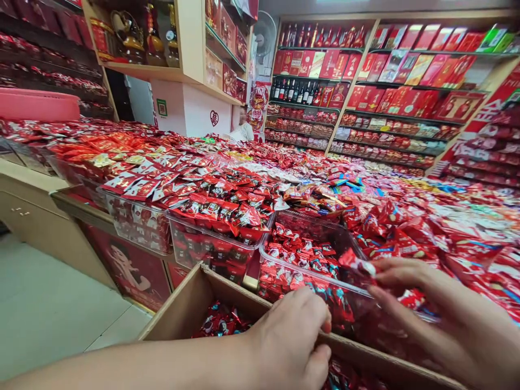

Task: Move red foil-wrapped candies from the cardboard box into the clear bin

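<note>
My right hand [434,303] pinches a small red and white wrapped candy [354,263] between thumb and fingers. It is over the right side of a clear plastic bin [303,268] partly filled with red wrapped candies [298,246]. My left hand [290,333] is above the near wall of an open cardboard box [184,306], its fingers curled. Whatever it may hold is hidden. Inside the box lie more red and blue wrapped candies [223,320], partly covered by my left forearm.
A neighbouring clear bin [211,244] is heaped with dark red packets. Larger red packets [410,227] pile up at right. Candy bins spread across the long counter. A pink basin [38,104] sits at far left. Shelves [331,81] of bottles and red boxes line the back; a person [242,130] is behind the counter.
</note>
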`<act>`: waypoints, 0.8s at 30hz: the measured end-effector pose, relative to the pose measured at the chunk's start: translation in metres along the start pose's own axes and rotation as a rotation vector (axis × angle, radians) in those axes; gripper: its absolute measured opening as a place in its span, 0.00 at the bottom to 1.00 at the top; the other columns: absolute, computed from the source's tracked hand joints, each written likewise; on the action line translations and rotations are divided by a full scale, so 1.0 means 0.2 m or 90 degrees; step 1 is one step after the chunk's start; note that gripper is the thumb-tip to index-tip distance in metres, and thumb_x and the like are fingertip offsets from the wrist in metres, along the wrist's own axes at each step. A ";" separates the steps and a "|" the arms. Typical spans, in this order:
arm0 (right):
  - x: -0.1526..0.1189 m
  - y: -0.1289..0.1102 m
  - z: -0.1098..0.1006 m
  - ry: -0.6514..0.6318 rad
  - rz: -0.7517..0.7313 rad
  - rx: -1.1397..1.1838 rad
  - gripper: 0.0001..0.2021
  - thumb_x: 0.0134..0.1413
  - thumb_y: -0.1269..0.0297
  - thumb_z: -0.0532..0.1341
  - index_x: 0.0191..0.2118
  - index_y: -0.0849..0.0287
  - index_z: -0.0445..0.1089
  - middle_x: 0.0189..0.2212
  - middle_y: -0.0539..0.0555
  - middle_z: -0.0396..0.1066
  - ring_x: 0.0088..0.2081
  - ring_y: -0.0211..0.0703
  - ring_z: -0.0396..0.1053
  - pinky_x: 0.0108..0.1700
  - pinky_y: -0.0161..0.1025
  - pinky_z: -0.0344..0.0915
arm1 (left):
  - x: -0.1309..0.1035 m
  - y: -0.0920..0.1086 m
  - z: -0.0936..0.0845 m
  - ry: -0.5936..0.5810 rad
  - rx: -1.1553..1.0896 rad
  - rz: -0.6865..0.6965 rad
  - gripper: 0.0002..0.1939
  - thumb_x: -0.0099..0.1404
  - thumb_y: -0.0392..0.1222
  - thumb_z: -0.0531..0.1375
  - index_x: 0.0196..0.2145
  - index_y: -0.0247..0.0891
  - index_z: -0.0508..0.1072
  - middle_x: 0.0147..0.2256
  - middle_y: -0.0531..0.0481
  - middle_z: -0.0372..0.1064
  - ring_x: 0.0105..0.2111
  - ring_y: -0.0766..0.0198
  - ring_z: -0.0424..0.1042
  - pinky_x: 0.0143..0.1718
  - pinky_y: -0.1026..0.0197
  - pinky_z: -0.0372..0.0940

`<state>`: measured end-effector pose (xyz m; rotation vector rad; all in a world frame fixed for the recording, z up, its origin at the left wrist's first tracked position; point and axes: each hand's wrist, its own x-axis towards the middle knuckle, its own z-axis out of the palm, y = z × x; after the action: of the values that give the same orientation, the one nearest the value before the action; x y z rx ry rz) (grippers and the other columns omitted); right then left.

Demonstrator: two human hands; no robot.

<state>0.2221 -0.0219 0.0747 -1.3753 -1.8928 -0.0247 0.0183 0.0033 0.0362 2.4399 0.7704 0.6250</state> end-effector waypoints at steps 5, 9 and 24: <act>0.32 0.02 0.19 -0.217 0.053 -0.122 0.09 0.48 0.59 0.54 0.25 0.58 0.63 0.19 0.50 0.65 0.21 0.37 0.60 0.22 0.32 0.56 | 0.00 -0.04 0.04 -0.055 0.122 0.098 0.10 0.49 0.39 0.55 0.32 0.38 0.60 0.34 0.50 0.57 0.35 0.64 0.55 0.36 0.63 0.57; 0.45 0.05 0.38 -0.273 0.061 -0.217 0.11 0.45 0.58 0.56 0.20 0.59 0.61 0.17 0.50 0.64 0.20 0.36 0.58 0.21 0.32 0.51 | 0.00 -0.08 0.08 -0.050 0.182 0.137 0.11 0.51 0.42 0.55 0.34 0.38 0.62 0.37 0.50 0.56 0.35 0.63 0.54 0.35 0.62 0.57; 0.48 0.01 0.38 -0.315 0.025 -0.169 0.09 0.49 0.65 0.53 0.25 0.61 0.67 0.21 0.51 0.67 0.23 0.36 0.60 0.24 0.31 0.53 | 0.00 -0.05 -0.02 -0.088 0.092 0.133 0.10 0.52 0.40 0.55 0.34 0.38 0.65 0.36 0.50 0.59 0.36 0.66 0.57 0.39 0.65 0.56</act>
<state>0.1698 0.0877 0.0786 -1.7165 -2.3318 0.0962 0.0123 0.0128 0.0330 2.6864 0.5256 0.4847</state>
